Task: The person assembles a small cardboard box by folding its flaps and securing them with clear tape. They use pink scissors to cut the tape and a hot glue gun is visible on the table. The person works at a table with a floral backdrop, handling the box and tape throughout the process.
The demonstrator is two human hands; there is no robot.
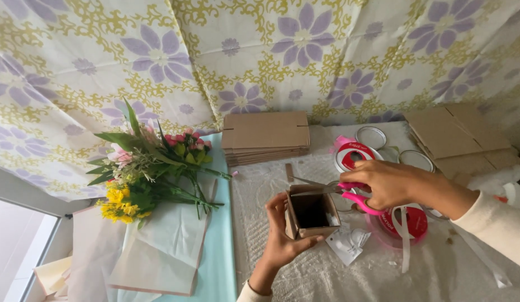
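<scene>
My left hand [280,237] grips a small open cardboard box [311,213] from below and behind, its dark opening facing up. My right hand [387,183] holds pink-handled scissors [352,197], whose blades [310,192] reach across the box's top rim. Whether the blades are cutting the cardboard I cannot tell. Both hands work over a white textured table cover [327,274].
A bunch of pink and yellow flowers [145,168] lies on pale wrapping paper [176,240] at the left. Flat cardboard blanks are stacked at the back [265,137] and back right [455,134]. Red ribbon spools [354,155], clear lids [370,136] and a small white plastic bag [349,243] lie around the box.
</scene>
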